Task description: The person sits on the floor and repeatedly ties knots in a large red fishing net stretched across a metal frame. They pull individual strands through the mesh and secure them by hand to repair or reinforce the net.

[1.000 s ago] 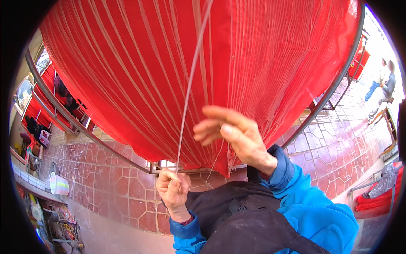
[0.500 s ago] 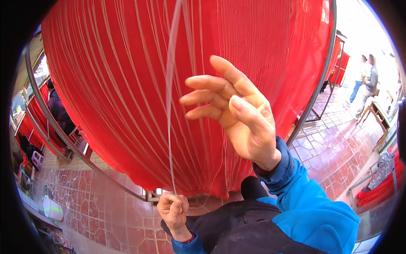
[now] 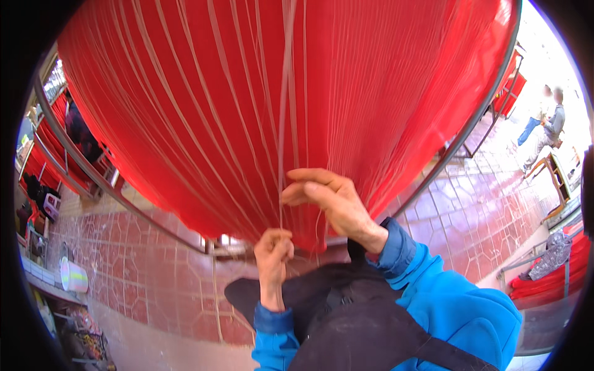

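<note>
A large red cloth (image 3: 396,93) is stretched in front of me, with many pale threads (image 3: 213,80) running along it in bunches on the left and finely spaced on the right. One whitish strand (image 3: 284,105) hangs down near the middle, and my left hand (image 3: 273,255) is closed around its lower end at the cloth's near edge. Just above it, my right hand (image 3: 339,207) is held open with the fingers stretched and slightly bent. Its fingertips reach the strand; whether they touch it I cannot tell.
A curved-looking metal frame bar (image 3: 117,193) borders the cloth at the left. Paved floor (image 3: 130,266) lies below, with a pale striped bucket (image 3: 74,276) at the left. Two people (image 3: 547,120) stand far right, near a wooden stand (image 3: 555,179). More red cloth (image 3: 557,275) hangs at the right.
My right hand has come down and toward me along the strand, from well above to just over my left hand. My left hand has risen slightly and moved right, still holding the strand.
</note>
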Tool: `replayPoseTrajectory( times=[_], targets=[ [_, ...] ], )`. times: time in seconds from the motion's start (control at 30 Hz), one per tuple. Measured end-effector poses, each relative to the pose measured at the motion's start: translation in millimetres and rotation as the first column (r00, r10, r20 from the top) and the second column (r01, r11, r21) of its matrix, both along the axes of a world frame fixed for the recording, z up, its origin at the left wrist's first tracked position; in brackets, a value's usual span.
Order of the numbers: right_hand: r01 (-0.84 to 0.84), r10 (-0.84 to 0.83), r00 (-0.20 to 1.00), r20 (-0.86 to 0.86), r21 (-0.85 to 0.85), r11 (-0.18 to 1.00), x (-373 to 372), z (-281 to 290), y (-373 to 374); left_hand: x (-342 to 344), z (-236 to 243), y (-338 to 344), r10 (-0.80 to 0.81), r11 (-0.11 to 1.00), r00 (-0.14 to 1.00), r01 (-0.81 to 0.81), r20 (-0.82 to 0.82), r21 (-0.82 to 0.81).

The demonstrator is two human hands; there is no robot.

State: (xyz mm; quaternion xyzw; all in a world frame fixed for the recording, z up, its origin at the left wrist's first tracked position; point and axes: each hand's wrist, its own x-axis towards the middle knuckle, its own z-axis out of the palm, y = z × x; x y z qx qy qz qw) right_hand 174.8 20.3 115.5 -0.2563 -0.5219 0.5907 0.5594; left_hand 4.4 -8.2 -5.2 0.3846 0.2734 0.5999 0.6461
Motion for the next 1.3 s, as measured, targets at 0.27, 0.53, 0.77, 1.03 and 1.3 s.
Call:
replayPoseTrajectory(
  times=[0.27,0.53,0.77,1.03,1.3],
  targets=[
    [0.308,-0.307,0.949,0.064,-0.383,0.871,52,-117,-8,16,-118,13,0.111,0.976,0.961,-0.153,-0.254,-0.153],
    [0.366,-0.323,0.928,0.185,-0.292,0.884,56,-137,4,1,-199,10,0.005,0.946,0.765,-0.212,-0.645,-0.244],
    [-0.036,0.207,0.786,0.582,-0.292,0.956,17,-208,4,0,-221,7,-0.244,0.938,0.661,-0.024,-0.71,-0.345],
    [0.177,0.126,0.599,0.791,-0.284,0.942,43,-314,10,-25,-263,4,-0.3,0.876,0.529,-0.177,-0.794,-0.449],
    [0.113,0.14,0.74,0.658,-0.327,0.938,63,-269,1,-39,-274,11,-0.207,0.85,0.479,-0.344,-0.853,-0.4]
  ],
)
